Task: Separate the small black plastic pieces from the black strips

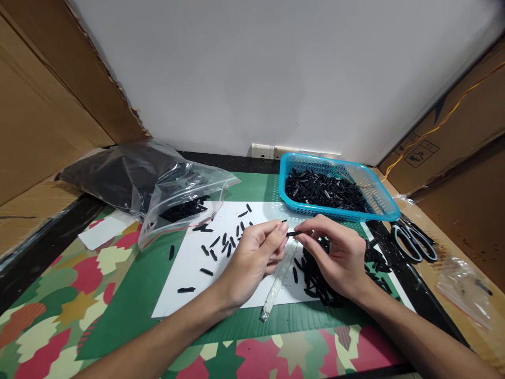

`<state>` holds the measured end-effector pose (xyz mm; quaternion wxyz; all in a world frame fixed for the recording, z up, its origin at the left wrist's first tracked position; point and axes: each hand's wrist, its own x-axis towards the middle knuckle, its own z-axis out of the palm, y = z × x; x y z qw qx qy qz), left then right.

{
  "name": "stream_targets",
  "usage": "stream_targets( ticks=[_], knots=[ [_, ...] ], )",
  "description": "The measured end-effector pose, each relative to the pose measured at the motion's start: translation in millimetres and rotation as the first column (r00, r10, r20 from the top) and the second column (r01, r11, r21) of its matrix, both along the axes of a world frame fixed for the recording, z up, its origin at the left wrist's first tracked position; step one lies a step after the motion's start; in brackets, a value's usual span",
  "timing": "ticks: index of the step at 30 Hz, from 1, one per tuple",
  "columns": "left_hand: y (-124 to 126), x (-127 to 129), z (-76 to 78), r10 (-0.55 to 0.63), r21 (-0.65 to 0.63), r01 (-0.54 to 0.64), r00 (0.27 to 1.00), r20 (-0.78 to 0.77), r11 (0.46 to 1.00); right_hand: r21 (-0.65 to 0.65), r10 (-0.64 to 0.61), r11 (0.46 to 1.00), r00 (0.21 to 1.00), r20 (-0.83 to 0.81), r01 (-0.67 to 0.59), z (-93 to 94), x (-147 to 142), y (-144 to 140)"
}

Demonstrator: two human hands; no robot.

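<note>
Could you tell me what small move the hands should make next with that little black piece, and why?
Probably slide the small black piece into the narrow clear sleeve. Both the left hand and the right hand pinch it between fingertips just above the sleeve's upper end, and the sleeve lies on the white sheet below, with loose pieces piled beside it.

Not much to read here tbh. The only markings I can spot are the printed handling symbols on the cardboard box [422, 152] over on the right: a couple of small boxed pictograms in dark ink, too small to tell which ones. No legible words, brands or numbers anywhere else.
</note>
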<state>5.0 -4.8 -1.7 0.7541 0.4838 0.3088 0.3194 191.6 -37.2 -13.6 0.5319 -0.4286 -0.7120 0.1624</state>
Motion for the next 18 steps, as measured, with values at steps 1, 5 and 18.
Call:
stream_targets(
  ticks=[1,5,18],
  knots=[
    [0.0,0.2,-0.5,0.003,0.000,-0.003,1.000,-0.002,1.000,-0.008,-0.002,1.000,1.000,0.015,0.002,0.1,0.2,0.5],
    [0.6,0.6,-1.3,0.015,-0.017,-0.015,1.000,-0.008,1.000,-0.025,0.012,1.000,0.998,0.067,-0.010,-0.1,1.1,1.9],
    [-0.1,-0.2,-0.3,0.026,-0.006,-0.026,1.000,0.010,1.000,0.030,0.021,0.999,0.998,0.066,-0.023,1.0,0.6,2.7]
  ],
)
